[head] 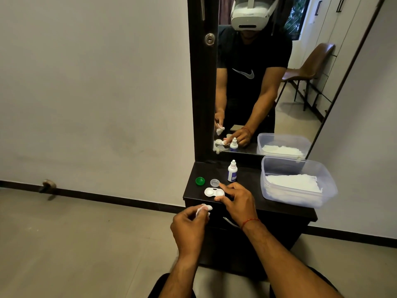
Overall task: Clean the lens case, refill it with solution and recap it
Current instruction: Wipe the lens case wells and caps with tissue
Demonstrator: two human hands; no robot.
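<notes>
Dark dresser top [279,203] under mirror, pale wall behind. Lens case [211,192] lies uncapped near front edge; green cap [200,181], clear cap [214,182] just behind.

Risk: careless push slides case off edge.

Right hand [235,200] pinches case's right well. Left hand [189,226], off table, grips wadded tissue [204,208].

my arms: bare to above the elbow | right wrist: thin red thread [251,222] | mirror shows: my black tee [253,61] with grey swoosh, white headset [250,16] | legs: dark cloth
</notes>
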